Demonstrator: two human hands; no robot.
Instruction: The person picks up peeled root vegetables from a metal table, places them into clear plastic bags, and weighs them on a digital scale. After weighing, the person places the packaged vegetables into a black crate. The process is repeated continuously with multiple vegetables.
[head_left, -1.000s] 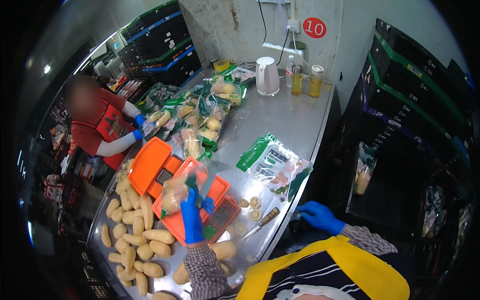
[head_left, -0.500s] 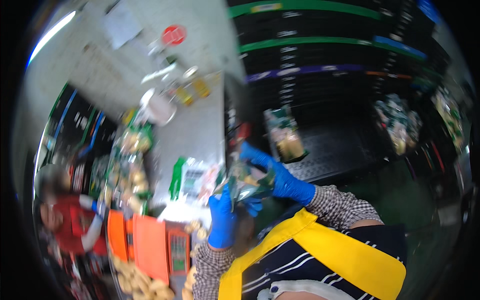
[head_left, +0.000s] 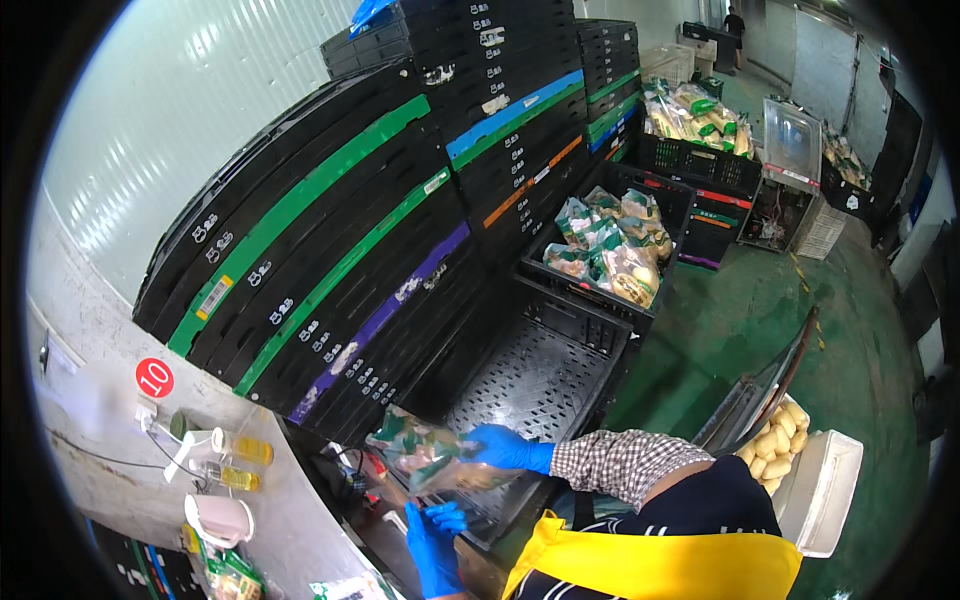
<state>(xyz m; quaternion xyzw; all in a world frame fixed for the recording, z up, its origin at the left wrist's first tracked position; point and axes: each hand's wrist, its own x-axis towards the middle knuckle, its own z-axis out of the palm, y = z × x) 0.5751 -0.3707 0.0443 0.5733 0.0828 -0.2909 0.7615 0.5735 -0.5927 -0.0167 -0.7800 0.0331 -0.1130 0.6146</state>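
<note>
The grey table [head_left: 288, 505] at lower left carries a pinkish kettle [head_left: 220, 521], two bottles of yellow liquid [head_left: 240, 479] near it, bagged produce [head_left: 232, 578] and — cut off by the lower edge — a packet [head_left: 350, 588]. On the green floor [head_left: 690, 335] stand stacked black crates [head_left: 715, 228] and, farther right, a white slatted crate [head_left: 820, 228].

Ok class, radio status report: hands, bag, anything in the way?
Right hand gripping bag at right edge; left hand open, nearby. Bag close to open black crate. Tall crate stack beyond; nothing visibly blocking either hand.
</note>
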